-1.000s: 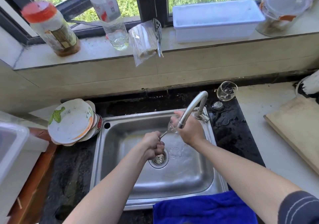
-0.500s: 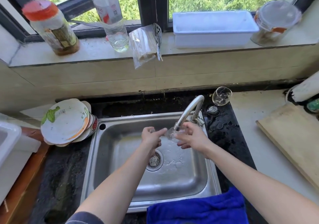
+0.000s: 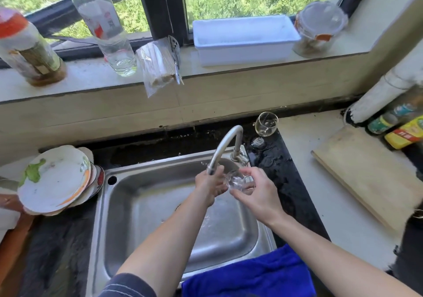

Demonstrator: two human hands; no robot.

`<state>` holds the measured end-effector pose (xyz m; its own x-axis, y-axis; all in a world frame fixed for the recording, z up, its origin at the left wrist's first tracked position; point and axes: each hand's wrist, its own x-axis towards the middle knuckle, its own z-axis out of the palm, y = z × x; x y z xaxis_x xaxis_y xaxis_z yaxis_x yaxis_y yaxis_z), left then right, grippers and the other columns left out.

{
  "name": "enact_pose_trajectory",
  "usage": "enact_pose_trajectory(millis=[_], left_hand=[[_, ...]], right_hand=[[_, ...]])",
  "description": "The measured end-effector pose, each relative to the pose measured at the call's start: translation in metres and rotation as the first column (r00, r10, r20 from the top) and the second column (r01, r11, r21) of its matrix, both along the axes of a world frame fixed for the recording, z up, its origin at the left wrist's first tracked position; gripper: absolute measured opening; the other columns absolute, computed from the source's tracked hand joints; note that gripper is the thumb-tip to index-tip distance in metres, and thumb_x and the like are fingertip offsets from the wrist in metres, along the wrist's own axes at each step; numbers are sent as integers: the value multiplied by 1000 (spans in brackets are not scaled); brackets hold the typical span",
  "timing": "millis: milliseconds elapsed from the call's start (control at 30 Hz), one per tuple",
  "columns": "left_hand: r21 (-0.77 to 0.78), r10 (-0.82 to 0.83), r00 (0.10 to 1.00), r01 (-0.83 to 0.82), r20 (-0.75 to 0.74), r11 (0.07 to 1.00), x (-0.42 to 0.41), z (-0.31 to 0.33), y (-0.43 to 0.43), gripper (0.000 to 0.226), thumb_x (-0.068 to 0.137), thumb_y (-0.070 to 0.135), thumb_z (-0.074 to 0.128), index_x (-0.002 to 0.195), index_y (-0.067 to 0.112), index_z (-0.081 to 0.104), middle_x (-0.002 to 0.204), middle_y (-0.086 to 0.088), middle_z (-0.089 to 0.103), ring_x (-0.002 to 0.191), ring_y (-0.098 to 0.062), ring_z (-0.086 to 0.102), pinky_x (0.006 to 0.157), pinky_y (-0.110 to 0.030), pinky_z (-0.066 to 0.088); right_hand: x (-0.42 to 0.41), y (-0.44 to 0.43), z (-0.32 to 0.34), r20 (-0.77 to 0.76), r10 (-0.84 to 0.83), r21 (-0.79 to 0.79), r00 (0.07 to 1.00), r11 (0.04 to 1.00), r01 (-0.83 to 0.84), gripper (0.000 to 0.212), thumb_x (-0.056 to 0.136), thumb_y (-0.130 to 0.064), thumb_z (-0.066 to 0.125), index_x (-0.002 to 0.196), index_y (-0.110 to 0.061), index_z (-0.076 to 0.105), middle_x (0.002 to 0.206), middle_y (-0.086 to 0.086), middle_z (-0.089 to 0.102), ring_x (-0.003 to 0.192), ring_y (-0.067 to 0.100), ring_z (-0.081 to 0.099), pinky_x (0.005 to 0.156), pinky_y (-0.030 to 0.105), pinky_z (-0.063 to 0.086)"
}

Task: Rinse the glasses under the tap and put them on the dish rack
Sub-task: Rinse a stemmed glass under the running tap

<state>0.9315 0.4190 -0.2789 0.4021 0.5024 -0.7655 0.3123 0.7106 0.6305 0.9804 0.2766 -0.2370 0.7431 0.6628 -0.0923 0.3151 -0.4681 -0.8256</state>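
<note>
The right hand (image 3: 258, 193) grasps a clear glass (image 3: 240, 181), fingers curled round it, just under the spout of the tap (image 3: 225, 145) over the back right corner of the sink (image 3: 148, 216). The left hand (image 3: 210, 187) is pressed to the left side of that glass with its fingers bent towards it; whether it grips the glass or only touches it cannot be told.

A second glass (image 3: 266, 124), a stemmed one, stands upright on the wet dark counter (image 3: 286, 182) near its back edge, just behind and to the right of the tap's base. A stack of plates (image 3: 55, 180) leans at the sink's left edge, and a blue towel (image 3: 247, 274) lies over the sink's front edge. A wooden board (image 3: 366, 175) lies on the pale counter to the right.

On the window sill (image 3: 229, 74) stand a red-capped bottle (image 3: 25, 49) with a green and brown label, a clear plastic bottle (image 3: 105, 26) with a red and white label, a plastic bag (image 3: 158, 68), a white tub (image 3: 245, 40) and a lidded jar (image 3: 318, 29). A yellow-labelled bottle (image 3: 405, 134) lies at the far right. The writing on every label is too blurred to read.
</note>
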Motion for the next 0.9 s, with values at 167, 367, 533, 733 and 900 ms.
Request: enact_pose_trajectory(millis=[167,367,533,733,900], left_hand=[[214,-173,979,193,-108,958,-10,2,8,21,94,27,58,83,10,59,66,-12,57,49,-22,52,46,-25,39],[302,-323,932,359,-162,883,-18,2,12,6,89,10,59,87,15,56,71,-5,57,48,-19,50,46,-25,38],[199,-345,919,381,-192,903,-24,8,21,21,96,18,44,86,7,60,60,-6,49,40,-14,35,41,-18,20],[-230,-22,960,89,280,969,-29,24,28,9,88,11,50,81,11,55,65,-2,50,42,-7,37,34,-14,20],[-382,129,892,52,434,923,-37,28,24,18,76,4,57,94,7,59,79,-3,50,42,-4,36,34,-11,20]], right_hand=[[-2,-4,-2,-5,16,7,1000,1000,-16,48,70,-37,82,111,-31,58,111,-16,55,78,3,64,71,28,58],[-6,-4,-1,103,146,-8,984,989,-146,45,70,-41,78,111,-29,62,107,-18,56,70,6,63,68,29,56],[1,-4,0,-162,30,96,986,995,-14,47,72,-25,82,115,-29,63,112,-16,61,79,10,66,72,26,58],[13,11,-5,-742,-254,-23,621,935,355,25,90,-17,61,113,-10,59,102,16,66,61,24,63,52,30,48],[8,14,-13,-873,-328,-188,360,909,373,28,92,-34,53,105,-10,56,93,17,63,51,14,46,46,23,35]])
